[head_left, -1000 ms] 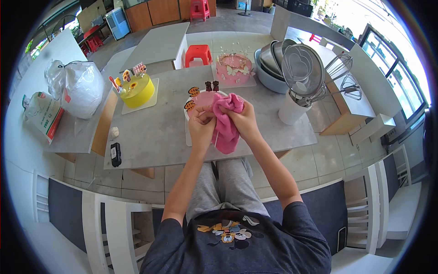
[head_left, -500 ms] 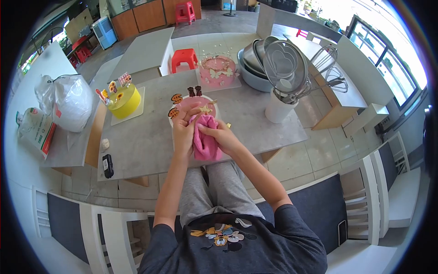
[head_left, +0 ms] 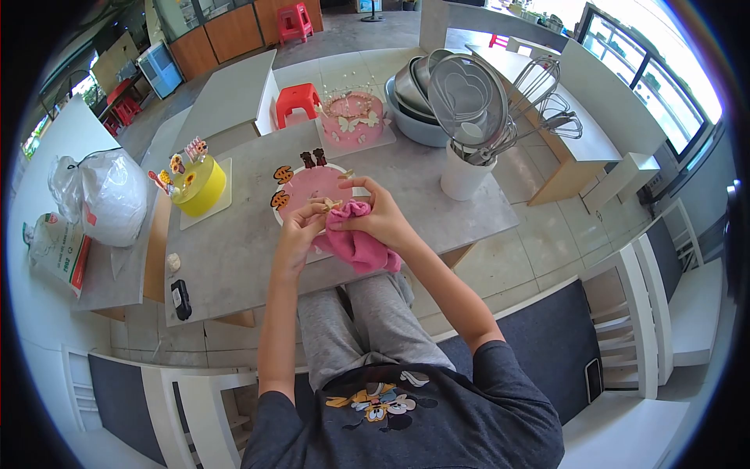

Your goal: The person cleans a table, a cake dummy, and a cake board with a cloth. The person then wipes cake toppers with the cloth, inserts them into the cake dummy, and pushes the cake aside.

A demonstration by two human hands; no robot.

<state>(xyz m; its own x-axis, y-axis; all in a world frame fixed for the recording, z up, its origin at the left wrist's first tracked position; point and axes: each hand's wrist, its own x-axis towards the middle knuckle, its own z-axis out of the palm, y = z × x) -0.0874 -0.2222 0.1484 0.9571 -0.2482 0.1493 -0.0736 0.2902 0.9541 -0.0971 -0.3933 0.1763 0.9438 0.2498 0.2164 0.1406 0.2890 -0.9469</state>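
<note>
My right hand is closed on a crumpled pink cloth, which hangs down toward my lap. Fingers of my left hand pinch a small yellowish piece at the cloth's upper edge. Just beyond both hands lies a round pink cake with a white rim, bearing two orange dollar-sign toppers on its left and two dark bear-shaped figures at the back. A small gold piece shows by my right fingertips.
A yellow cake stands at the left, a pink butterfly cake at the back. Right of it are metal bowls in a blue-grey basin and a white container of whisks. A black device lies near the left edge.
The view has shifted, so the table things sit further left. My hands have moved apart a little, and the cloth now hangs from my right hand while my left fingers hold the yellowish piece.
</note>
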